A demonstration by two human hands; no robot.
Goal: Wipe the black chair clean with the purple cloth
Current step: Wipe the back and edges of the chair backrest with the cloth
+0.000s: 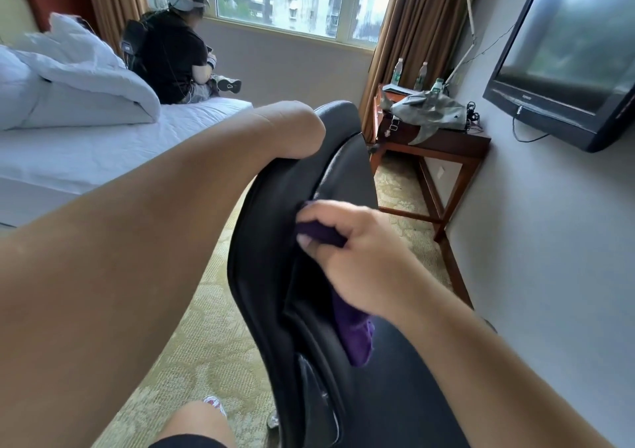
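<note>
The black chair (261,275) fills the lower middle of the head view, seen from behind its backrest. My left hand (295,128) reaches across the top of the backrest; its fingers drop behind the rim and are hidden. My right hand (354,251) grips the purple cloth (354,330) against the front face of the backrest. One bunched fold shows between thumb and fingers, and a loose end hangs below the palm.
A white bed (103,145) lies to the left, with a person (171,55) seated on its far edge by the window. A wooden side table (443,141) with bottles and a grey bag stands right of the chair. A television (570,59) hangs on the right wall. Patterned carpet (192,344) is underfoot.
</note>
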